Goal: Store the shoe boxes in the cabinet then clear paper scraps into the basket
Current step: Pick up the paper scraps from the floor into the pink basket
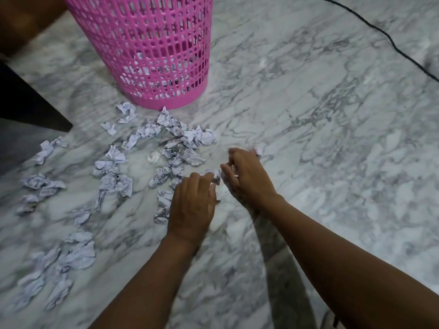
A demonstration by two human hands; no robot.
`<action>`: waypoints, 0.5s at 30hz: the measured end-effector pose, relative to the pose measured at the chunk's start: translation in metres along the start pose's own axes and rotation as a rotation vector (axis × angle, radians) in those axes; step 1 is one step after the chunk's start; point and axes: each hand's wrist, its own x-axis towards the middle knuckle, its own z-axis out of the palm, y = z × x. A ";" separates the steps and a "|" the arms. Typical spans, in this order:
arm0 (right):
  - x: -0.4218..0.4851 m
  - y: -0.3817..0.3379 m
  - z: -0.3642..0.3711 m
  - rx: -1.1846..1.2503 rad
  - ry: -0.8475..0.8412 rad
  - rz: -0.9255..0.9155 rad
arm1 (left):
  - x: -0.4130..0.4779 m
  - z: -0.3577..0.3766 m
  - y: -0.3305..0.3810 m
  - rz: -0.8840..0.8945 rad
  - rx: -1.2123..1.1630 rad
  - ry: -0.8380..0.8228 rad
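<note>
Several crumpled paper scraps (147, 132) lie scattered over the marble floor, left of and in front of my hands. The pink lattice basket (152, 51) stands upright at the top, with a few scraps showing through its lower holes. My left hand (192, 207) is low over the floor, its fingers curled round a small paper scrap (216, 178). My right hand (247, 176) sits just beside it, fingers curled round paper; a bit of scrap (258, 150) shows past its fingertips. The two hands nearly touch. No shoe box is in view.
A dark furniture corner (33, 103) juts in at the left edge. A thin black cable (384, 35) runs across the floor at the upper right. The white-grey marble floor (332, 138) to the right of my hands bears no scraps.
</note>
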 end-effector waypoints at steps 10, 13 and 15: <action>-0.002 -0.022 0.001 0.174 0.017 0.119 | -0.021 -0.018 -0.027 -0.288 -0.079 -0.009; 0.003 -0.045 -0.005 0.239 0.199 0.131 | -0.028 -0.021 -0.031 -0.296 -0.013 -0.072; 0.004 -0.063 -0.004 0.231 0.216 0.052 | -0.031 -0.023 -0.034 -0.276 0.036 -0.148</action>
